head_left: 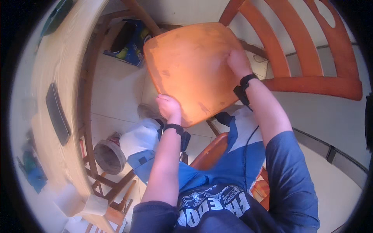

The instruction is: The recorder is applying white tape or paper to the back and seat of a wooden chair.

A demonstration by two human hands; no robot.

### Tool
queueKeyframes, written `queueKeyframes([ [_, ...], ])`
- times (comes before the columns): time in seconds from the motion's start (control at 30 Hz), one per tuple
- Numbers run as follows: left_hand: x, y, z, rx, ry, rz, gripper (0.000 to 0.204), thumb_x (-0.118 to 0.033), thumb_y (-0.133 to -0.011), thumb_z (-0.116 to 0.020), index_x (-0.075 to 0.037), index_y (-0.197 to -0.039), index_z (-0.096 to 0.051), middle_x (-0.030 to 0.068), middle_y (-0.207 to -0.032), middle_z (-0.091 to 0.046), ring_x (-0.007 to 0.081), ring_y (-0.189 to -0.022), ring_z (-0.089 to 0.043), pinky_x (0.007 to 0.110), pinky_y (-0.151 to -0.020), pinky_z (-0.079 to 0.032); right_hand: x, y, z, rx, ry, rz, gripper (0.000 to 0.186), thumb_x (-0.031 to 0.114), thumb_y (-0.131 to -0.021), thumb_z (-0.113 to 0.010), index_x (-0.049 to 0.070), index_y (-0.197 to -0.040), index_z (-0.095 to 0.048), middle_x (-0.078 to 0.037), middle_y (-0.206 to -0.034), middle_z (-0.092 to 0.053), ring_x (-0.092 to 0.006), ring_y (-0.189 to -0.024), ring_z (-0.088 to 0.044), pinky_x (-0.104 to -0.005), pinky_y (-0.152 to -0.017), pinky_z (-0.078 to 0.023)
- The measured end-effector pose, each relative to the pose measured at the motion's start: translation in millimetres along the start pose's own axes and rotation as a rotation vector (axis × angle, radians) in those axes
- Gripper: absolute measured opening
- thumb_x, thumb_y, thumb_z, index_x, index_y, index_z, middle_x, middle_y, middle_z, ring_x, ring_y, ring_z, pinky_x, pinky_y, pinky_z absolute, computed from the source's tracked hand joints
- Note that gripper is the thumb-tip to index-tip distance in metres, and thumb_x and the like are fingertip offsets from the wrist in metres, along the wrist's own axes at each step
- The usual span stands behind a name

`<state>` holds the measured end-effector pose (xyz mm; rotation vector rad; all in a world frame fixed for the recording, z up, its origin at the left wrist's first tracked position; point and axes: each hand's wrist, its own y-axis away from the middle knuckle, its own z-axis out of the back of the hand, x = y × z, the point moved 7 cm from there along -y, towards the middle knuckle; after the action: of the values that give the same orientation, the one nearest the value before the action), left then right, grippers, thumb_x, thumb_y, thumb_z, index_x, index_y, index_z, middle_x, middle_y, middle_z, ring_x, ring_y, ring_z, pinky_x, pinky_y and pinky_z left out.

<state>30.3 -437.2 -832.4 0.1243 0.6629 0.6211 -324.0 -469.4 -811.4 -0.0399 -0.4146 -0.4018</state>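
The left hand [169, 108] has its grip clamped on the near-left edge of the orange seat [186, 64], beside the slatted backrest [302, 39]. The right hand [238, 64] is over the seat's right part; whether its grip is closed cannot be told.

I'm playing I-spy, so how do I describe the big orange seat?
Start at the slatted wooden chair back, upper right. To its left is a broad orange chair seat with rounded corners. Unlike its neighbours, it bears dark patches, and the left hand holds its lower-left edge.
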Motion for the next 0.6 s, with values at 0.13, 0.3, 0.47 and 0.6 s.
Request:
queueKeyframes([
  [0.13,-3,2,2,-0.012,-0.045,0.030,0.048,-0.034,-0.093,-0.023,0.004,-0.093,-0.053,0.0315,-0.093,-0.058,0.0475,-0.090,-0.054,0.054,-0.082,-0.039,5,-36,13,0.039,0.026,-0.036,0.024,0.017,-0.078,-0.055,-0.001,-0.094,-0.060,-0.022,-0.091,-0.061,-0.0389,-0.090,-0.057,-0.0448,-0.079,-0.045],
  [0.3,-4,3,2,0.016,-0.041,0.054,0.047,-0.034,-0.093,-0.023,0.004,-0.093,-0.052,0.0309,-0.093,-0.058,0.0473,-0.090,-0.054,0.053,-0.081,-0.041,12,-39,5,0.001,0.046,-0.043,0.023,0.016,-0.081,-0.050,-0.002,-0.090,-0.061,-0.023,-0.093,-0.061,-0.0385,-0.090,-0.058,-0.0452,-0.080,-0.046],
  [0.47,-5,3,5,0.016,-0.008,0.009,0.047,-0.033,-0.093,-0.024,0.004,-0.095,-0.052,0.0310,-0.094,-0.058,0.0467,-0.091,-0.054,0.052,-0.082,-0.040,44,5,-42,0.045,-0.002,-0.014,0.024,0.014,-0.085,-0.042,0.001,-0.091,-0.062,-0.022,-0.092,-0.062,-0.0371,-0.085,-0.060,-0.0458,-0.076,-0.048],
  [0.6,-4,2,7,0.008,0.043,-0.020,0.048,-0.034,-0.093,-0.023,0.004,-0.095,-0.053,0.0305,-0.094,-0.058,0.0462,-0.092,-0.054,0.052,-0.082,-0.040,109,57,-68,0.138,0.101,0.167,0.017,0.011,-0.083,-0.044,0.003,-0.084,-0.060,-0.018,-0.085,-0.062,-0.0333,-0.080,-0.062,-0.0435,-0.069,-0.050],
])
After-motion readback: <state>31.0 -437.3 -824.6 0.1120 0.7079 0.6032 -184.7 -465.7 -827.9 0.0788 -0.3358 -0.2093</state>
